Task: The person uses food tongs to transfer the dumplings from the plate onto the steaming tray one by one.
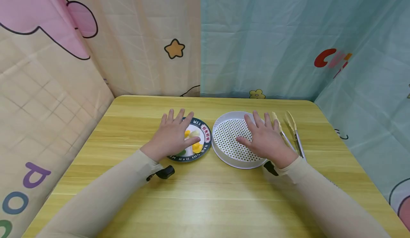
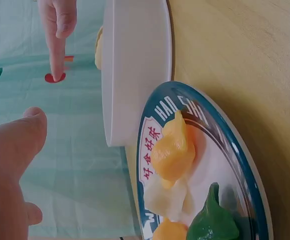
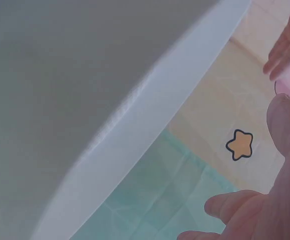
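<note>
My left hand point(image 1: 171, 138) is held over the left part of a round plate point(image 1: 192, 157), fingers spread and nothing in them. On that plate lie toy dumplings, among them a yellow-orange one point(image 2: 172, 155), a whitish one point(image 2: 164, 199) and a green one point(image 2: 212, 222); in the head view the hand hides part of them. Above the right side of a white round steamer basket point(image 1: 228, 156) is my right hand point(image 1: 267, 140), also spread and holding nothing. The basket's perforated bottom shows bare between the fingers and the left wall.
Metal tongs point(image 1: 299, 143) with tan tips lie to the right of the basket, partly behind the right hand. Plate and basket stand side by side on a wooden table point(image 1: 205, 202). Printed curtains point(image 1: 256, 46) hang behind the table and along both sides.
</note>
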Action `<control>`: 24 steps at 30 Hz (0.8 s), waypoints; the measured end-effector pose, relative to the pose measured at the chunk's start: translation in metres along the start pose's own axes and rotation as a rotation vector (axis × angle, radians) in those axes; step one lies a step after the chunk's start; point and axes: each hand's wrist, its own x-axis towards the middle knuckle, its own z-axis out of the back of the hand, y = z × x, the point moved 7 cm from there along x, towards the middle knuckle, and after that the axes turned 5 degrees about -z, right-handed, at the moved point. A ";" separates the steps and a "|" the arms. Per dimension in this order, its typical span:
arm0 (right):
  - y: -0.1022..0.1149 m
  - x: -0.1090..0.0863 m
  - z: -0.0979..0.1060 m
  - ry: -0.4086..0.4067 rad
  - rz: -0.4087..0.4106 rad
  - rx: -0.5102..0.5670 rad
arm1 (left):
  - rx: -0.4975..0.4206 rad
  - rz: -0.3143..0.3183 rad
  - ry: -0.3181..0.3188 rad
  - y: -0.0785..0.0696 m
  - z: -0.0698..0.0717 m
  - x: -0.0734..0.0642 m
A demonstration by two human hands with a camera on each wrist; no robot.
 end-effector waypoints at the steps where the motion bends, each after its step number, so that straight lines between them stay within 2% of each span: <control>1: 0.000 0.000 0.001 0.001 0.001 0.002 | -0.002 0.004 0.001 0.001 0.000 0.000; 9: -0.013 -0.001 0.006 -0.014 -0.007 0.038 | -0.023 -0.001 -0.039 0.015 0.002 -0.004; 19: -0.043 -0.004 0.008 -0.013 -0.057 0.027 | -0.059 0.039 -0.066 0.051 -0.001 -0.019; 24: -0.057 -0.005 0.006 -0.030 -0.061 0.042 | -0.114 0.067 -0.060 0.069 -0.007 -0.024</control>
